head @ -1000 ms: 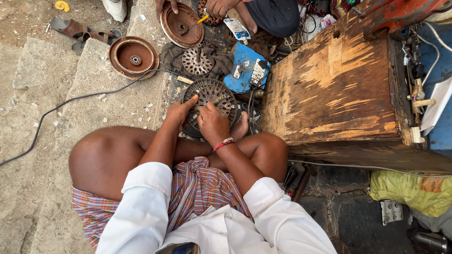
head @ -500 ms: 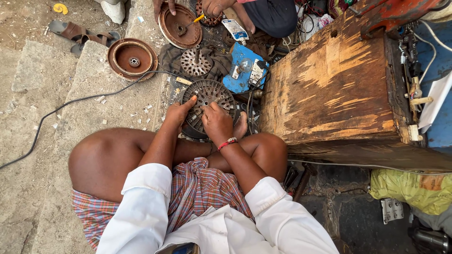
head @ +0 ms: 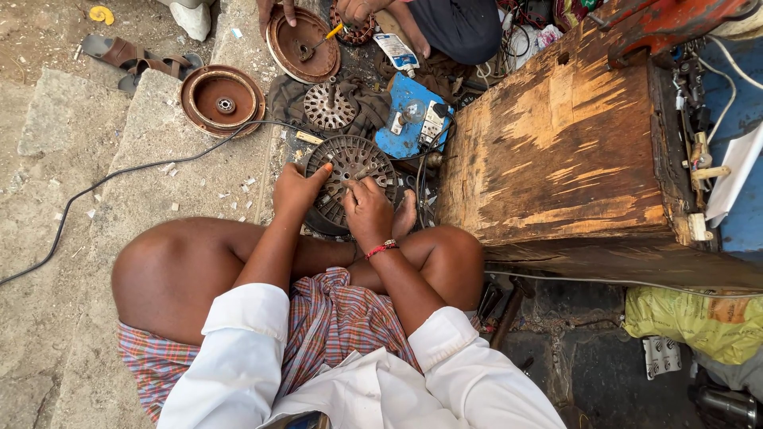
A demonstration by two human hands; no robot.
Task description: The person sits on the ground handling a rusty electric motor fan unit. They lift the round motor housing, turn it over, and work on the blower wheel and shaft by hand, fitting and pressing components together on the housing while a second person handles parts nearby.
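Head view, looking down on a seated, cross-legged person. A round slotted metal core point(head: 350, 179) lies on the ground just in front of the crossed legs, beside a bare foot point(head: 404, 216). The left hand point(head: 296, 191) rests on the core's left rim, its fingers curled over the edge and gripping it. The right hand point(head: 367, 208) lies on the lower right face of the core, fingers bunched and apparently pinching a thin tool point(head: 359, 172) whose tip points into the slots; the grip itself is too small to make out clearly. A red thread bracelet point(head: 381, 249) circles the right wrist. Beyond the core: a second smaller core point(head: 331, 107), a blue tester board point(head: 413, 119), two brown round covers point(head: 222, 99), a black cable point(head: 119, 176). A wooden box point(head: 564, 151) stands to the right. Another person's hand point(head: 276, 11) touches the far cover.
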